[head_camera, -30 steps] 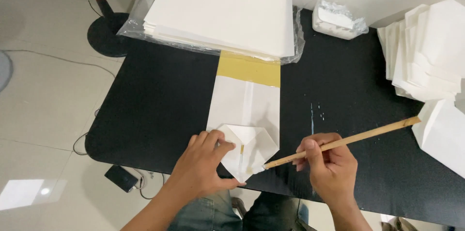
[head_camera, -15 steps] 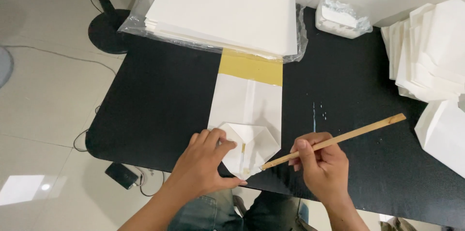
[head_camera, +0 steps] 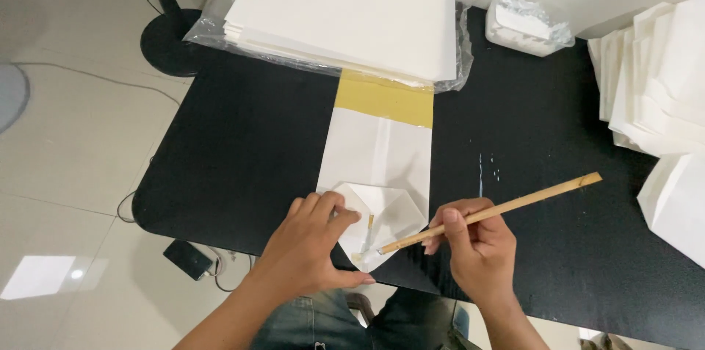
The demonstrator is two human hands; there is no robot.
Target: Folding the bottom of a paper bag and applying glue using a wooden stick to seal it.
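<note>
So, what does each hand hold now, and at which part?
The right hand grips a thin wooden stick near its lower end. The left hand grips nothing; it presses flat on the folded bottom of the white paper bag.

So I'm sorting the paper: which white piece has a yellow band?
The flat bag under the left hand; the wrapped stack and right-side pile are plain white.

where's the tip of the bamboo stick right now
In the head view, the bamboo stick, held in the right hand, has its tip on the folded bottom of the white paper bag, beside the left hand.
</note>
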